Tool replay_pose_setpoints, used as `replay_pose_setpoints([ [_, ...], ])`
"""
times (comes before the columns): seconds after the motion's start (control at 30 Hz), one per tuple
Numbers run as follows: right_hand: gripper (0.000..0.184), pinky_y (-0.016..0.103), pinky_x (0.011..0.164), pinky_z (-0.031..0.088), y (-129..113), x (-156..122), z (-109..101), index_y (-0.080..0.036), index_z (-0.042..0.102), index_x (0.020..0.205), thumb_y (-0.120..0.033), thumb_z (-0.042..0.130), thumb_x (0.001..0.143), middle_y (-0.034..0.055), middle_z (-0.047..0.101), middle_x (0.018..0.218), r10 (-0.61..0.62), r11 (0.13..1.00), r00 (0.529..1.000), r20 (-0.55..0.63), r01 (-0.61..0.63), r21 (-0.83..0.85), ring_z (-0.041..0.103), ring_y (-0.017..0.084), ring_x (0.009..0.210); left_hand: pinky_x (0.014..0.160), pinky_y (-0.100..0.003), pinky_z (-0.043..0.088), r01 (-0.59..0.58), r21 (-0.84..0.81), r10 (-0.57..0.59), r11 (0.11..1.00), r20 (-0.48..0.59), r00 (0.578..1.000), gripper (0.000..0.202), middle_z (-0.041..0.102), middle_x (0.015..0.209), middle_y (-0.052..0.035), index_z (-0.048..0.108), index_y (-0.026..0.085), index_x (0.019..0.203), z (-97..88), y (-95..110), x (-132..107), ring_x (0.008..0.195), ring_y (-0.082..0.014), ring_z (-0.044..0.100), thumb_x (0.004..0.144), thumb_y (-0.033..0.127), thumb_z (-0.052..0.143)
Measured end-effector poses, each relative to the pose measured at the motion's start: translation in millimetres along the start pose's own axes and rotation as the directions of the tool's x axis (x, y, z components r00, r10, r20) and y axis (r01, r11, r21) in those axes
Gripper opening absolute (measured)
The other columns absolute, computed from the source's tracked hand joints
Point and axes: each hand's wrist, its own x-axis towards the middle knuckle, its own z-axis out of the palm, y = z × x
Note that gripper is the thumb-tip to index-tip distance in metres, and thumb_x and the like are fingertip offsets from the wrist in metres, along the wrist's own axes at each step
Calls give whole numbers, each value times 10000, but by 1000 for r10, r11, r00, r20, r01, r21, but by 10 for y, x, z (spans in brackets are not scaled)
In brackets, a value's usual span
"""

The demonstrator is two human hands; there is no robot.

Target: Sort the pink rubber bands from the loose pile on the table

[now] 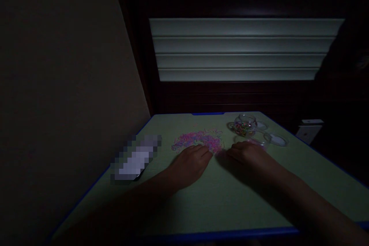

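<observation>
A loose, spread pile of small pink and purple rubber bands point(198, 138) lies on the pale green table point(225, 200). My left hand point(191, 163) rests at the near edge of the pile, its fingers curled down and together. To the right of the pile, just above or on the tabletop, is my right hand point(249, 153), with fingers bent and pressed together. Dim light and the hands themselves hide what the fingertips hold, if anything. Behind my right hand is a clear round container point(259, 137), partly covered by it. Farther back stands a clear jar point(245, 125) with multicoloured bands inside.
A clear lid point(278, 140) with a white middle lies right of the containers. At the left edge, a blurred-out flat device point(137, 159) is lit. Blue edging point(245, 234) borders the table. A wall point(72, 84) rises on the left, and a slatted panel point(245, 50) behind.
</observation>
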Motion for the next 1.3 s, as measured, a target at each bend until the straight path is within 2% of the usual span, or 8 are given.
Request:
replay_pose_setpoints([
  [0.13, 181, 243, 591, 308, 19, 2, 13, -185, 583, 745, -254, 434, 823, 27, 573, 692, 6, 1000, 1000, 6, -6, 22, 492, 115, 612, 731, -299, 402, 61, 20, -61, 998, 8, 998, 142, 525, 846, -30, 506, 160, 858, -31, -43, -8, 787, -162, 482, 870, 162, 364],
  [0.33, 269, 253, 605, 316, -9, -6, -30, -185, 594, 758, -264, 359, 861, 37, 587, 704, 18, 999, 1000, 7, -19, 45, 506, 119, 618, 805, -323, 388, 251, 44, -250, 967, -17, 968, 192, 537, 911, -60, 529, 148, 901, -58, -241, -47, 866, -171, 490, 867, 131, 341],
  [0.5, 263, 255, 619, 326, -15, -15, -39, -182, 595, 757, -253, 364, 860, 42, 585, 707, 19, 998, 1000, 13, -19, 55, 515, 125, 635, 750, -322, 410, 332, 71, -333, 940, -2, 943, 183, 547, 886, -80, 546, 135, 849, -53, -322, -115, 823, -179, 507, 847, 119, 365],
  [1.0, 243, 251, 586, 316, 11, -10, 4, -187, 602, 778, -242, 377, 853, 34, 585, 703, 14, 999, 1000, 16, -15, 42, 509, 119, 619, 767, -334, 418, 374, 132, -385, 918, 69, 920, 215, 559, 940, -109, 557, 123, 875, -30, -281, -145, 896, -206, 511, 783, 39, 382],
  [1.3, 257, 256, 599, 326, -3, -25, -21, -198, 602, 790, -254, 362, 861, 34, 589, 719, 13, 999, 1000, 28, -14, 43, 520, 122, 633, 787, -356, 422, 378, 159, -393, 912, 76, 916, 231, 558, 979, -115, 552, 128, 900, -60, -270, -136, 937, -216, 511, 777, 31, 383],
])
